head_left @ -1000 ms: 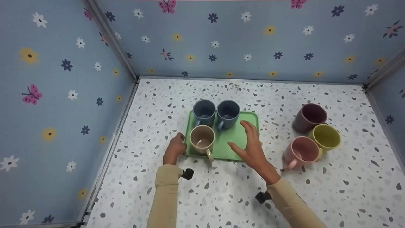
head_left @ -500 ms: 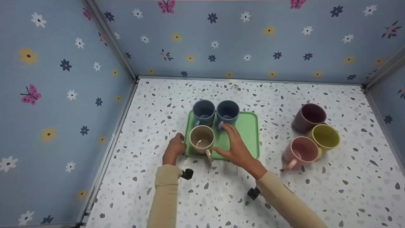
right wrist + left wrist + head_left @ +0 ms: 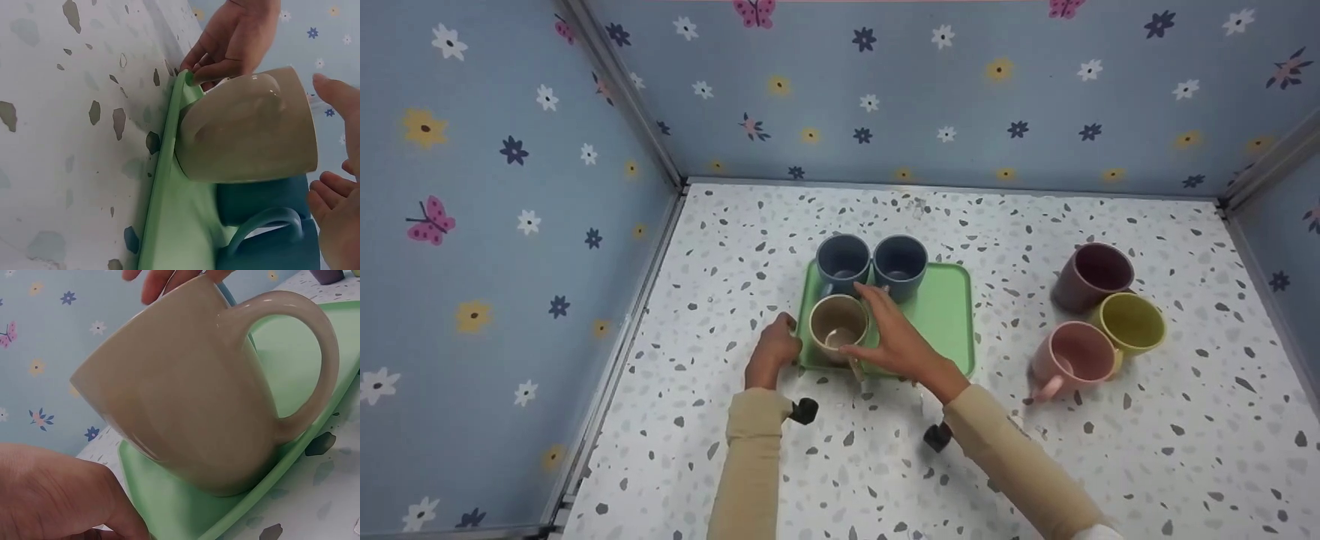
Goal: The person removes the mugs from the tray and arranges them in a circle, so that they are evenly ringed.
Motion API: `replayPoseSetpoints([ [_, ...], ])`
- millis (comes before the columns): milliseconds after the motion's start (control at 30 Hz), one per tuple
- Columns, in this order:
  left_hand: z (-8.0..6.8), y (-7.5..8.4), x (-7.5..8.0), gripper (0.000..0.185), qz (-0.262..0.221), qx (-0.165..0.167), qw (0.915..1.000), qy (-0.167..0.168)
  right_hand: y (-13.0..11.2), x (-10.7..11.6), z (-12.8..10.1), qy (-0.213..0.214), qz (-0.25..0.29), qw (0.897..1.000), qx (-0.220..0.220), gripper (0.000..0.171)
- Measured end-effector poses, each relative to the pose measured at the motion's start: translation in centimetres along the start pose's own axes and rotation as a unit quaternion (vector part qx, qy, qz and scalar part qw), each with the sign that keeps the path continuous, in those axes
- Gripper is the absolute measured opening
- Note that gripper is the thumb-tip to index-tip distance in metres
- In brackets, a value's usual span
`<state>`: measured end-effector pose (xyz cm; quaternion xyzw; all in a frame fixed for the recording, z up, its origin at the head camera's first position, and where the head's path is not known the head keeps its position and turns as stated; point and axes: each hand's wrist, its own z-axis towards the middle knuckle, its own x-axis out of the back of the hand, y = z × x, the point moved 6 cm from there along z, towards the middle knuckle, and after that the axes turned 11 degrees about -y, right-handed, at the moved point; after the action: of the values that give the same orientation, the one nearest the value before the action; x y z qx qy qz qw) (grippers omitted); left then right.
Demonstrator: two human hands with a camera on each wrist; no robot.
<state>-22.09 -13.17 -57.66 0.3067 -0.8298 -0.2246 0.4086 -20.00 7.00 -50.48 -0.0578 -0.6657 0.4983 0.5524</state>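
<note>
A green tray [image 3: 941,315] lies on the speckled table with two blue mugs [image 3: 871,264] along its back edge and a beige mug [image 3: 834,322] at its front left. My left hand [image 3: 775,346] pinches the tray's left rim [image 3: 163,169], right beside the beige mug [image 3: 191,394]. My right hand [image 3: 877,330] reaches over the tray with straight, spread fingers [image 3: 337,214] around the beige mug [image 3: 247,135], close to it but not gripping it. The blue mugs [image 3: 264,225] stand just behind.
To the right of the tray, on the table, stand a maroon mug [image 3: 1095,274], a yellow mug [image 3: 1132,322] and a pink mug [image 3: 1072,358] in a cluster. Flowered blue walls close in the left, back and right sides.
My right hand has moved left across the tray, from its right half to the beige mug. My left hand has stayed on the tray's rim.
</note>
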Motion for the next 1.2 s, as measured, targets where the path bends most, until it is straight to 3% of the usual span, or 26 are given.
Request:
replayPoseSetpoints([
  [333,0.0,-0.1,0.0,0.041,-0.007,0.005,1.0000,0.000,0.1,-1.7,1.2,-0.048,0.017,0.999,-0.005,0.105],
  [933,-0.2,0.2,0.4,0.039,0.009,-0.012,0.9999,0.007,0.3,-1.9,1.2,-0.026,0.017,0.999,0.011,0.104],
  [1200,-0.3,0.2,0.1,0.040,0.001,-0.005,1.0000,0.001,0.1,-1.9,0.8,0.005,0.015,1.000,0.020,0.101],
])
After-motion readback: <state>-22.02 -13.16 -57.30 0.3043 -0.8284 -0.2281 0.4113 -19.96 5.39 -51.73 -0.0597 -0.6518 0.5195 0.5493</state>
